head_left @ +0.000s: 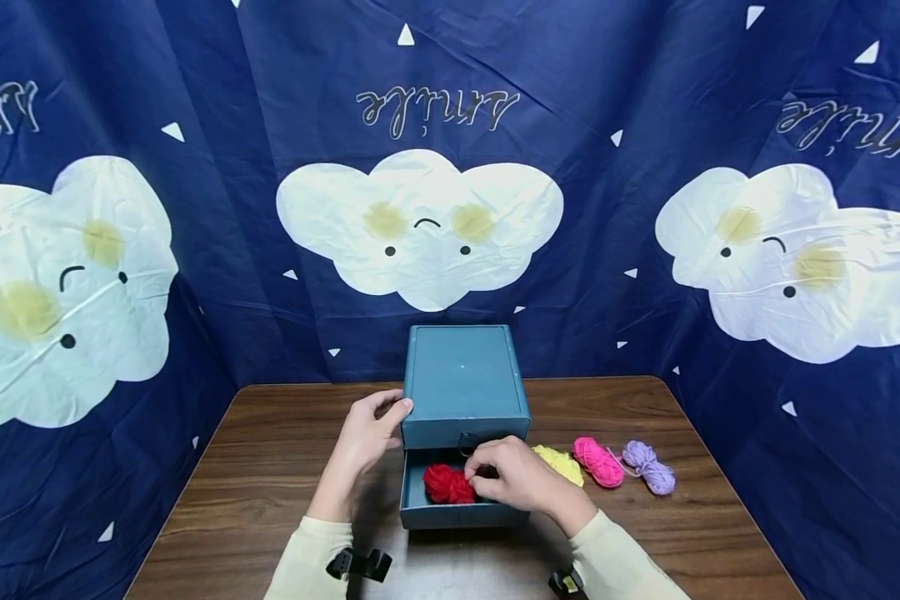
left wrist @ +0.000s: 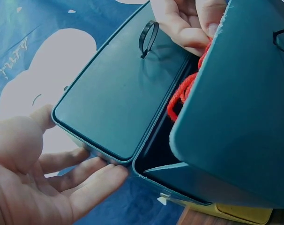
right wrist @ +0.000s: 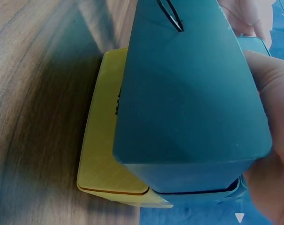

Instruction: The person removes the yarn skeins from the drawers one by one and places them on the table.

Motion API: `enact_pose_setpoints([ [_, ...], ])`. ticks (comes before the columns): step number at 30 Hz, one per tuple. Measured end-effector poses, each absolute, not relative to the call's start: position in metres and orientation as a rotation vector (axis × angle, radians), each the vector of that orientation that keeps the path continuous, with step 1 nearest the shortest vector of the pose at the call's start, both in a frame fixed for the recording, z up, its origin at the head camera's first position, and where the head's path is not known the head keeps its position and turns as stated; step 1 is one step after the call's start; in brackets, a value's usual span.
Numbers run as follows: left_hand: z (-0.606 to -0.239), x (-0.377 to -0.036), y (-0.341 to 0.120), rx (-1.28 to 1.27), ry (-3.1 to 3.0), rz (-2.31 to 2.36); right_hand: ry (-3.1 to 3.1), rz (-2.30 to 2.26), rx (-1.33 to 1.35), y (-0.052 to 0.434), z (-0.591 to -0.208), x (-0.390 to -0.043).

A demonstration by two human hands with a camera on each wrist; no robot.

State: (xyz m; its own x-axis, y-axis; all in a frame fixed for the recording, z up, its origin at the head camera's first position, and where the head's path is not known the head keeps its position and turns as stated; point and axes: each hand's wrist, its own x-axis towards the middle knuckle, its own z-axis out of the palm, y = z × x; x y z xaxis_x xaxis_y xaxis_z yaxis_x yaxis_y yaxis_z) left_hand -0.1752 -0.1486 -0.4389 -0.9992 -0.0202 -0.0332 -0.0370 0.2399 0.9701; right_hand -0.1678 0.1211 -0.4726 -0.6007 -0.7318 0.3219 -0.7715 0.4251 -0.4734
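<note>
A small blue-green drawer cabinet (head_left: 465, 375) stands on the table with its middle drawer (head_left: 465, 518) pulled out. My left hand (head_left: 371, 429) rests against the cabinet's left side, the thumb at the top front corner and the fingers loosely extended. In the left wrist view these fingers (left wrist: 93, 180) touch the side beside the closed upper drawer (left wrist: 114, 93). A red yarn skein (head_left: 447, 485) lies in the open drawer. Reaching over that drawer, my right hand (head_left: 517, 475) pinches the skein's right end with thumb and fingers. The drawer front partly hides the yarn in the left wrist view.
Yellow yarn (head_left: 558, 463), a pink skein (head_left: 598, 462) and a purple skein (head_left: 648, 467) lie on the wooden table (head_left: 270, 492), right of the cabinet. Beneath the open drawer is a yellow drawer (right wrist: 102, 140). A blue cloud-print curtain (head_left: 607, 67) hangs behind.
</note>
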Motion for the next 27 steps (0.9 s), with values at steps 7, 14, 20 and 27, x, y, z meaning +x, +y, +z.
enact_pose_setpoints([
  [7, -0.439, -0.176, -0.149, -0.065, 2.464, 1.931, -2.528, 0.926, 1.373, 0.124, -0.474, -0.170],
  [14, -0.438, -0.173, -0.149, -0.070, 2.464, 1.923, -2.466, 0.966, 1.399, 0.129, -0.469, -0.172],
  [20, -0.438, -0.174, -0.149, -0.076, 2.465, 1.922, -2.456, 0.969, 1.412, 0.136, -0.462, -0.172],
  [27, -0.441, -0.175, -0.150, -0.083, 2.461, 1.923, -2.466, 0.958, 1.378, 0.145, -0.457, -0.169],
])
